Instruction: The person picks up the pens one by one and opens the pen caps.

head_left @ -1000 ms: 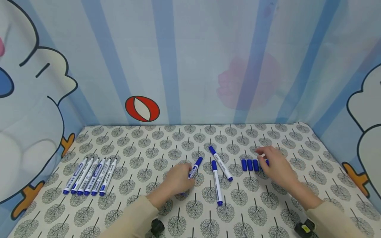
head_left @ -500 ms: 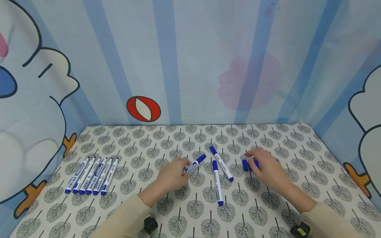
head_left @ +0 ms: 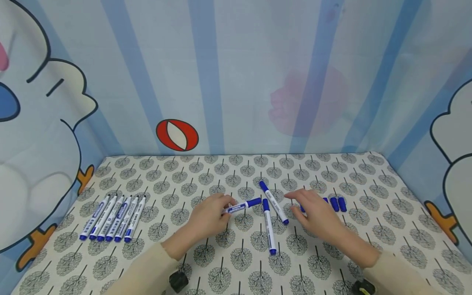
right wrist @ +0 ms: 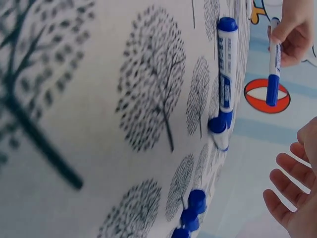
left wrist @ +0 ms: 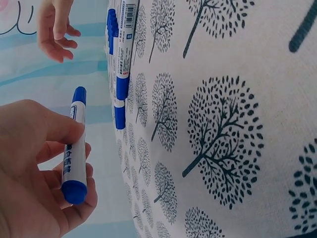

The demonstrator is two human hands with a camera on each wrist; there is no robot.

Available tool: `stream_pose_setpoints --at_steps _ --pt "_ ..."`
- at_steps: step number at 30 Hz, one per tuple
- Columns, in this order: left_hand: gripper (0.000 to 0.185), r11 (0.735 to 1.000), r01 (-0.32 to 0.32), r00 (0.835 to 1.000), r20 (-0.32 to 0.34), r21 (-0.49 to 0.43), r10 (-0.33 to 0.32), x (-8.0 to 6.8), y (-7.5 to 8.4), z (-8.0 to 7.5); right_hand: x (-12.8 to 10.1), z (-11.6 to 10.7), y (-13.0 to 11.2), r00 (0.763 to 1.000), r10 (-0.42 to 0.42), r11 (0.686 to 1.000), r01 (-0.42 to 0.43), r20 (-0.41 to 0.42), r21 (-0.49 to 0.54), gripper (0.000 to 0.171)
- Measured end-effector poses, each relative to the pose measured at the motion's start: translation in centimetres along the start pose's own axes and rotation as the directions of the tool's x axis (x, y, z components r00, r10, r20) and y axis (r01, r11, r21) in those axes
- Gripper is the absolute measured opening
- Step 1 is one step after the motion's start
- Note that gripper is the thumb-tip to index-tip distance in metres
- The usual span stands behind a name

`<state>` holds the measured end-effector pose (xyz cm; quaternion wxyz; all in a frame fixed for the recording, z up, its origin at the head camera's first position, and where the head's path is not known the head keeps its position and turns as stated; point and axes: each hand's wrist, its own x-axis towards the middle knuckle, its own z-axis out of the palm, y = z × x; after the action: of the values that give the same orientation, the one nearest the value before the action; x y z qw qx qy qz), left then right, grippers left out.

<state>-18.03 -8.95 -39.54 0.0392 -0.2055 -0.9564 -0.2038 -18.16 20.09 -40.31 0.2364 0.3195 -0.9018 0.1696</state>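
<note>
One marker (head_left: 241,206) pinched mid-barrel in left hand (head_left: 208,216), lifted off cloth (head_left: 221,266), cap toward two loose markers (head_left: 272,213) lying just beside it. Right hand (head_left: 317,213) spread, empty, hovering beyond those two, near loose caps (head_left: 337,203). Judged light, stiff, smooth plastic; rolls easily. Best grip: barrel middle.

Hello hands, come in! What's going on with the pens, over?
Left hand holds a capped marker off the cloth. Right hand open, empty, near the loose blue caps. Two markers lie between the hands.
</note>
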Motion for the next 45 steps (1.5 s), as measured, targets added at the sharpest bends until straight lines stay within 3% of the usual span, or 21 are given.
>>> stream_pose_setpoints --at_steps 12,19,30,38,45 --pt "0.028 0.994 -0.101 0.995 -0.024 0.038 0.102 -0.4 0.8 -0.6 1.0 1.0 -2.1 0.997 -0.055 0.997 0.051 0.06 0.057 0.04" --pt "0.028 0.991 -0.128 0.99 -0.06 0.041 0.13 -0.4 1.7 -0.9 1.6 1.6 -3.1 0.994 -0.078 0.995 0.073 0.073 0.073 0.041" --pt "0.028 0.982 -0.186 0.978 -0.084 0.046 0.189 -0.5 2.3 -0.8 2.1 2.0 -3.8 0.994 -0.078 0.994 0.072 0.071 0.078 0.03" --pt "0.022 0.983 -0.17 0.982 -0.065 0.069 0.175 -0.5 2.3 -0.9 2.1 1.9 -3.9 0.996 -0.062 0.996 0.058 0.056 0.067 0.022" --pt "0.02 0.968 -0.224 0.97 -0.071 0.113 0.233 -0.7 2.1 -0.9 2.1 1.9 -3.8 0.992 -0.124 0.992 0.124 0.034 0.027 0.02"
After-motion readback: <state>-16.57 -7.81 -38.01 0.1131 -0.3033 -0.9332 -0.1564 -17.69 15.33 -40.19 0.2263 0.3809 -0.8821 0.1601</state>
